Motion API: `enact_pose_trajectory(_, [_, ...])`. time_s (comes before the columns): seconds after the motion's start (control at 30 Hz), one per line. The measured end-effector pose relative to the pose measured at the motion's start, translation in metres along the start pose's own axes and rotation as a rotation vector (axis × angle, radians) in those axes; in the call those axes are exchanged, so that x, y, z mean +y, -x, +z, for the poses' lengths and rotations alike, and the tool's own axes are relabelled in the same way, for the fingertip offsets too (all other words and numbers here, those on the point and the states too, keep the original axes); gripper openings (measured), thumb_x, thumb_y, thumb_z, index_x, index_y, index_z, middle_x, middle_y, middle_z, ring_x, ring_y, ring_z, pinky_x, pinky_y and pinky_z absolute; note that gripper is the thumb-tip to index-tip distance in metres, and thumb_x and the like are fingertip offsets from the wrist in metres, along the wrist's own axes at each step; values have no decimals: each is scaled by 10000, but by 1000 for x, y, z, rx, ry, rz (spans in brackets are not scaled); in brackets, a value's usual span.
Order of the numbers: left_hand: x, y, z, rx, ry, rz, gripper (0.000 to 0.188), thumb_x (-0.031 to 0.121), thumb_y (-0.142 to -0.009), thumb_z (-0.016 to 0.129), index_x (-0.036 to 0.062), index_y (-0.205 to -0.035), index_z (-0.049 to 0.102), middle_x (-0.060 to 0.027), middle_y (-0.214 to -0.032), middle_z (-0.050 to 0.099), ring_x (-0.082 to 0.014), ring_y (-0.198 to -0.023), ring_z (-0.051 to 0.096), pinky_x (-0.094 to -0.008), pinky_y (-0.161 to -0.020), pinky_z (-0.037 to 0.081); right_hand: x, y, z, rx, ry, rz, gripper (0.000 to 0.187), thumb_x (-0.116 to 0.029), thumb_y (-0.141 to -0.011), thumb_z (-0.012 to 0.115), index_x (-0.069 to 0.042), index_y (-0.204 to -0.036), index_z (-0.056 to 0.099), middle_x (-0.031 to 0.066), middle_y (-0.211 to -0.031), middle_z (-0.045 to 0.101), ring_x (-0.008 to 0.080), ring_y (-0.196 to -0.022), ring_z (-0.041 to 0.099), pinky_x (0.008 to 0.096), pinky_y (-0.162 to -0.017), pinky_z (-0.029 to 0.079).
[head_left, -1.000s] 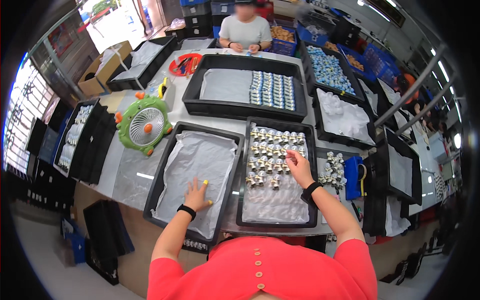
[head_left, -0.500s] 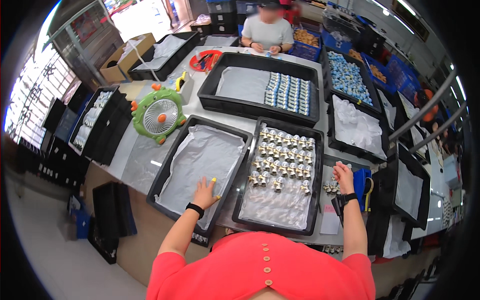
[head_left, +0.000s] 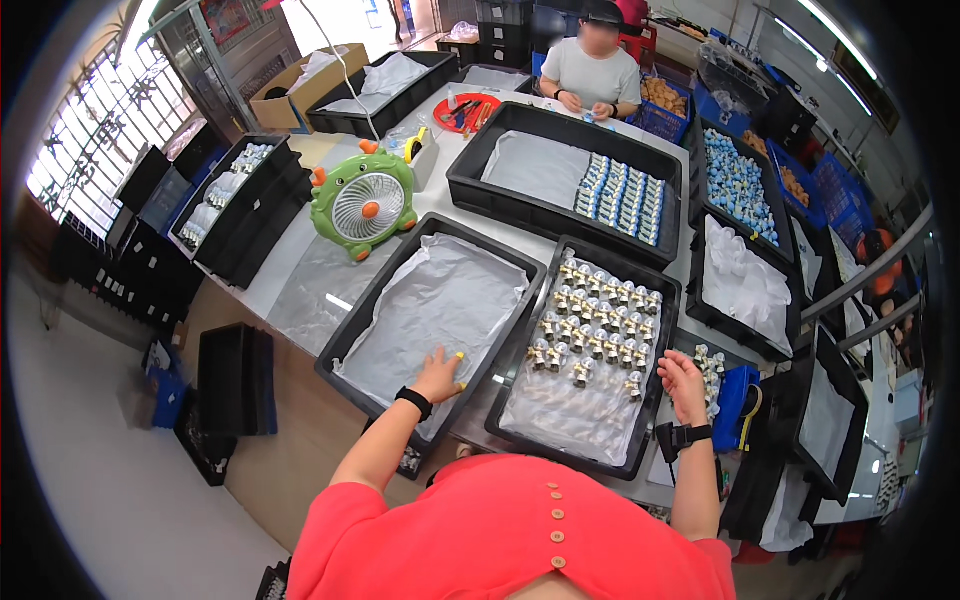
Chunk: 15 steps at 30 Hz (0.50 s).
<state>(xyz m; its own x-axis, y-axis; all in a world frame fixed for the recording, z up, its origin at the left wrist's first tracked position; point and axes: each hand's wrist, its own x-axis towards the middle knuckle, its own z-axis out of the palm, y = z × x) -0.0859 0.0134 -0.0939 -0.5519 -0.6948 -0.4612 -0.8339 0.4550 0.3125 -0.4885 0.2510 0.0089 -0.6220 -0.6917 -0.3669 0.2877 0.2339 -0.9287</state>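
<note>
My left hand rests with fingers spread on the pale liner of a black tray; yellow covers show on some fingertips. Beside it, a second black tray holds rows of small silver-and-gold figurines shaped like astronauts, with bare crinkled plastic at its near end. At this tray's right rim is my right hand, its fingers curled together. Whatever they may hold is too small to make out. More figurines lie just right of that hand.
Behind stands a large black tray with blue-and-white pieces. A green fan sits at left, a blue holder with yellow tape at right. Across the table a person works. Further trays line the right side.
The view has shifted, moving the table rightward in the picture. My right hand has come closer to the figurine tray's right rim. The left hand stays on the liner.
</note>
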Motion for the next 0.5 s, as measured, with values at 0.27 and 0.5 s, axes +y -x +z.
enact_pose_trajectory(0.27, [-11,31,-12,-16,97,109,680,318,-770,662,72,-1342,389,-317,-1393,261,-490,-1234,327,-473,-1013,342,-108,89,77,-194,99,-457,268,-74,-855,592,1,-1111,556,73,-1000,630,131,-929,581,255,-843,443])
enact_pose_trajectory(0.5, [-31,47,-7,-4,120,142,618,307,-803,618,40,-1321,412,-276,-1278,426,-415,-1171,434,-408,-987,368,-208,189,145,-781,92,-1302,236,-13,-786,641,-41,-1016,594,162,-998,624,285,-873,615,356,-690,496])
